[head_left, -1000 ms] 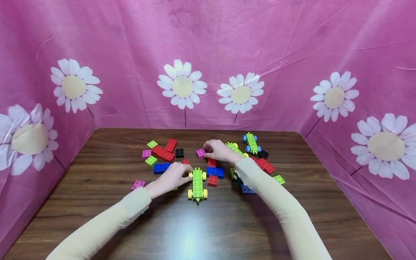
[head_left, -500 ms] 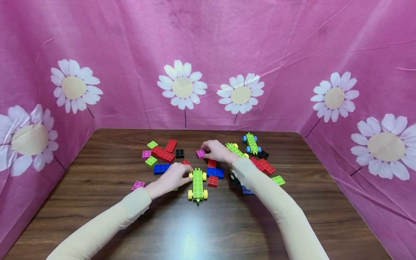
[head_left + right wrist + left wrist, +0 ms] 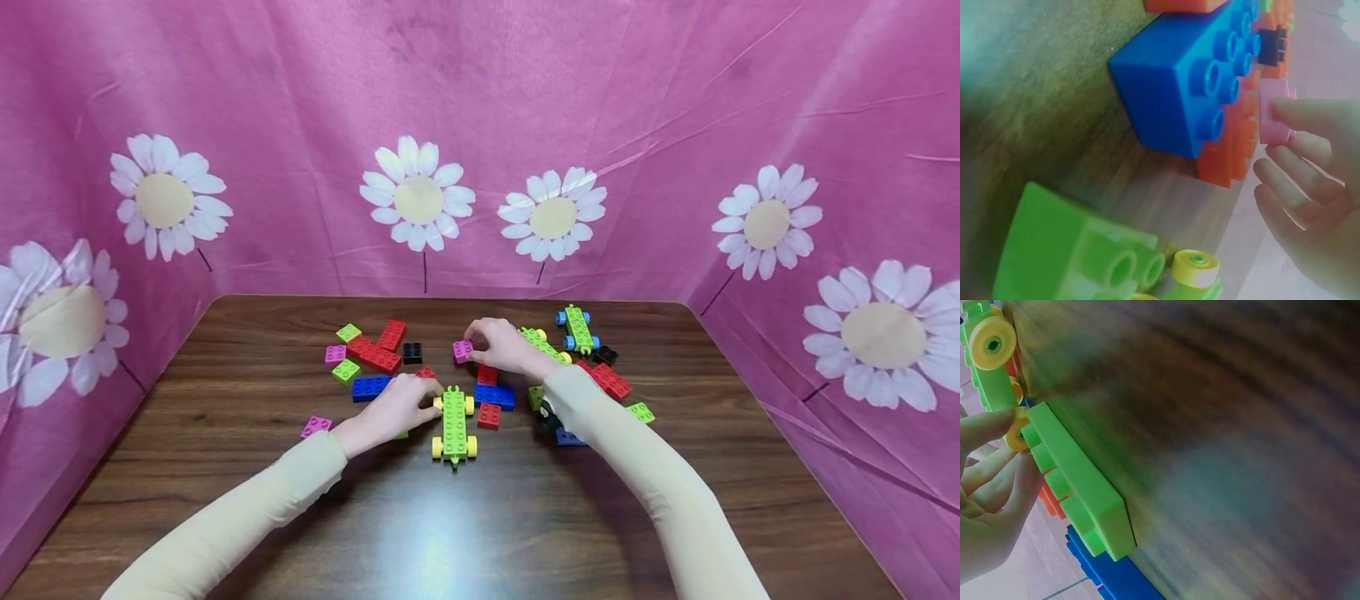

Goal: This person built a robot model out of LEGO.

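Note:
My left hand (image 3: 395, 410) pinches a yellow wheel (image 3: 1017, 430) at the far left corner of a lime-green toy car base (image 3: 454, 425), which has yellow wheels and studs on top. My right hand (image 3: 507, 346) pinches a small magenta brick (image 3: 462, 352) between thumb and fingers, beyond the car base. In the right wrist view that brick (image 3: 1274, 111) shows pale pink, with the other fingers loosely bent below it. A red brick (image 3: 487, 375) and a blue brick (image 3: 494, 397) lie just nearer than the right hand. The left hand partly covers a green brick (image 3: 1082, 478).
Left of centre lie red bricks (image 3: 373, 355), a black brick (image 3: 412, 352), a blue brick (image 3: 371, 388) and a magenta brick (image 3: 317, 427). At the right are a green base with blue wheels (image 3: 577, 330), a yellow-wheeled one (image 3: 543, 344) partly hidden, and red bricks (image 3: 611, 380).
The magenta brick has risen very slightly in the right fingers, showing more of its near side. The left hand and car base hold their place; the head view has shifted a little.

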{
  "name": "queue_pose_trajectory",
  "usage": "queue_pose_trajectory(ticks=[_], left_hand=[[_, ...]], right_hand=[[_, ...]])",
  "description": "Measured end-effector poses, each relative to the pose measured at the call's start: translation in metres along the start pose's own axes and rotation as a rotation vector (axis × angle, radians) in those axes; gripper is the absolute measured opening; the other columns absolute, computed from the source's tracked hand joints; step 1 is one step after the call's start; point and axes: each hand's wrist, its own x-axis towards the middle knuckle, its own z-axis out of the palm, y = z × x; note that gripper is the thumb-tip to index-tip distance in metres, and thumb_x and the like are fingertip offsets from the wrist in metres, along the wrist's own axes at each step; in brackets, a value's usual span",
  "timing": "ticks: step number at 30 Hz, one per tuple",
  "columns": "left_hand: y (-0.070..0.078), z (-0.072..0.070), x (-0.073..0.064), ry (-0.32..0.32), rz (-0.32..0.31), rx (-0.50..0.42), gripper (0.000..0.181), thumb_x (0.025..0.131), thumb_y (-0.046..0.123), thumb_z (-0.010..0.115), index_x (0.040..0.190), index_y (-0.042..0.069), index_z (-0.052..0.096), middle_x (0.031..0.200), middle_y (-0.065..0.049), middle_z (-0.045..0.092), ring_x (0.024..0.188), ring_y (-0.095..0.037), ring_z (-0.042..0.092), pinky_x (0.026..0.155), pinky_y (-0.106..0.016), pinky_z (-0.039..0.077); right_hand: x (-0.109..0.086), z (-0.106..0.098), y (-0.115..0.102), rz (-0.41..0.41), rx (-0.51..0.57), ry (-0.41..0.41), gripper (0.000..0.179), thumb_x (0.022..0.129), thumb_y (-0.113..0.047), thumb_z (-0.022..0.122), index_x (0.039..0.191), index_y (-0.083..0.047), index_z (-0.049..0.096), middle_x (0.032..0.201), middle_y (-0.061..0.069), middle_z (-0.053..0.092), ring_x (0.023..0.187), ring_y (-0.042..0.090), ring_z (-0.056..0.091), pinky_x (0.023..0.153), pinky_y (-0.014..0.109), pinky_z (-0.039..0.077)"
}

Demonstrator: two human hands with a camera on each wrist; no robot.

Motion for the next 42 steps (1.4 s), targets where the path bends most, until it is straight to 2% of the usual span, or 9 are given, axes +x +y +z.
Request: queue_pose_trajectory(ticks=[6, 12, 26, 30, 37, 42], left_hand=[[-0.001, 0.0, 0.0, -0.005, -0.004, -0.001, 0.023, 0.086, 0.013, 0.076, 0.105, 0.001, 0.073, 0.099, -0.011, 0.076, 0.086, -0.019, 0.071, 0.075, -0.035, 0.059], [-0.001, 0.0, 0.0, -0.011, -0.014, 0.0, 0.023, 0.086, 0.014, 0.076, 0.106, 0.002, 0.073, 0.101, -0.011, 0.076, 0.087, -0.02, 0.071, 0.077, -0.036, 0.059], [-0.001, 0.002, -0.001, -0.022, -0.028, -0.012, 0.024, 0.087, 0.014, 0.075, 0.107, 0.001, 0.074, 0.103, -0.012, 0.076, 0.091, -0.021, 0.071, 0.08, -0.037, 0.059], [-0.002, 0.001, -0.001, -0.019, -0.017, -0.018, 0.023, 0.087, 0.014, 0.075, 0.107, 0.002, 0.074, 0.103, -0.011, 0.076, 0.088, -0.018, 0.07, 0.078, -0.035, 0.058], [-0.002, 0.001, 0.0, -0.015, -0.01, -0.021, 0.023, 0.087, 0.013, 0.075, 0.106, 0.001, 0.074, 0.102, -0.011, 0.076, 0.088, -0.018, 0.07, 0.077, -0.035, 0.058], [-0.002, 0.0, -0.001, -0.026, -0.031, -0.031, 0.024, 0.087, 0.015, 0.075, 0.108, 0.002, 0.074, 0.104, -0.011, 0.076, 0.088, -0.017, 0.07, 0.078, -0.035, 0.059]], right_hand=[[-0.015, -0.005, -0.001, -0.036, 0.01, 0.028, 0.03, 0.089, -0.023, 0.075, 0.111, -0.006, 0.067, 0.111, 0.01, 0.071, 0.104, 0.022, 0.066, 0.095, 0.039, 0.054], [-0.03, -0.006, -0.004, -0.035, 0.015, 0.019, 0.031, 0.089, -0.027, 0.075, 0.113, -0.009, 0.067, 0.111, 0.007, 0.071, 0.099, 0.019, 0.066, 0.09, 0.036, 0.056], [-0.062, -0.004, -0.019, -0.108, 0.047, 0.039, 0.03, 0.089, -0.025, 0.075, 0.114, -0.009, 0.066, 0.11, 0.007, 0.071, 0.097, 0.019, 0.068, 0.086, 0.033, 0.058], [-0.068, -0.001, -0.02, -0.155, 0.053, 0.063, 0.029, 0.09, -0.024, 0.074, 0.112, -0.009, 0.066, 0.108, 0.007, 0.071, 0.099, 0.02, 0.068, 0.087, 0.034, 0.058], [-0.076, -0.004, -0.027, -0.182, 0.077, 0.068, 0.028, 0.09, -0.024, 0.074, 0.112, -0.01, 0.065, 0.108, 0.005, 0.07, 0.1, 0.021, 0.069, 0.087, 0.035, 0.058], [-0.08, -0.004, -0.033, -0.211, 0.089, 0.066, 0.028, 0.09, -0.023, 0.074, 0.113, -0.009, 0.065, 0.107, 0.005, 0.071, 0.099, 0.02, 0.069, 0.088, 0.034, 0.058]])
